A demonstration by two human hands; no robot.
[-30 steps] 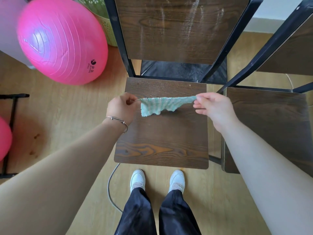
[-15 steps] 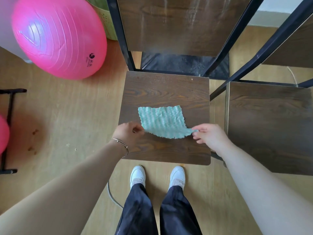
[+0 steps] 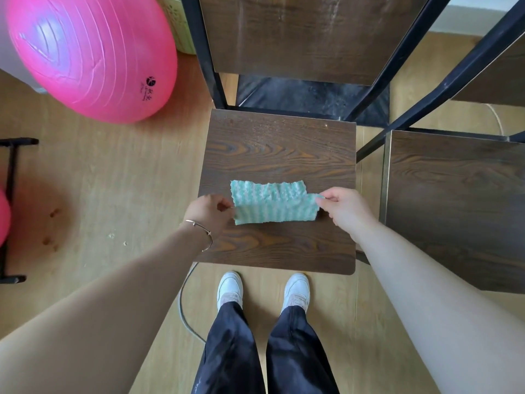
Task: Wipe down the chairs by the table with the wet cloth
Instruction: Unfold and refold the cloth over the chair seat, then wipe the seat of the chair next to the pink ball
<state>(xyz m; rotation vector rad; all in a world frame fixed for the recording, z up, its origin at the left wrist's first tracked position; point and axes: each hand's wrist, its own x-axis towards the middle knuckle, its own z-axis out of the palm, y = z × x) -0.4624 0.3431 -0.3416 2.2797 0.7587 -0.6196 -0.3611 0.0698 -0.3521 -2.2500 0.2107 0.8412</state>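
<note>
Head view: cloth [image 3: 274,201], spread flat half a second ago, now doubled over on chair seat [image 3: 278,149] (front half). Left hand [image 3: 208,213], right hand [image 3: 345,207]: fingers [image 3: 326,198] pinched on either end. Folded for wiping, probably next.

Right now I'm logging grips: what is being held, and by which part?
The green cloth: the left hand pinches its left edge, the right hand pinches its upper right corner.

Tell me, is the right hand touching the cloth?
Touching. The head view shows the right hand pinching the right corner of the cloth.
</note>
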